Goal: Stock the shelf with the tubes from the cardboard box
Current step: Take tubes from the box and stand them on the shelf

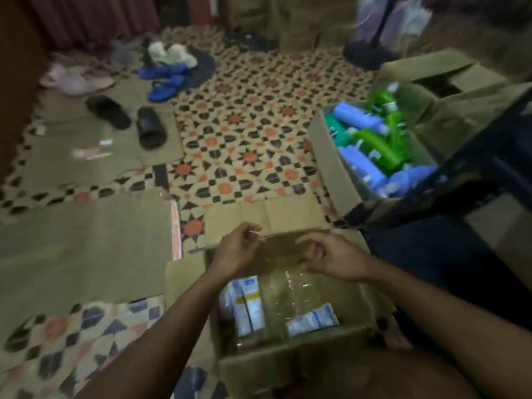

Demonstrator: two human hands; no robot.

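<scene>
Far left of the fingers, flattened cardboard (86, 249) lies on the patterned floor (244, 133), with black slippers (151, 128) beyond it. The left hand (239, 250) has its fingers (253, 228) curled, pinching the top edge of a clear plastic film (288, 280). The film hangs from the fingers down into the open cardboard box (288, 367). White tubes (247, 300) lie in that box, below the left fingers and under the film; motion blur hides their print. The right hand (334, 262), fingers curled too, pinches the film's other top corner. Up and right of those fingers, well apart, a second box (331, 165) holds green and blue bottles (377, 148).
</scene>
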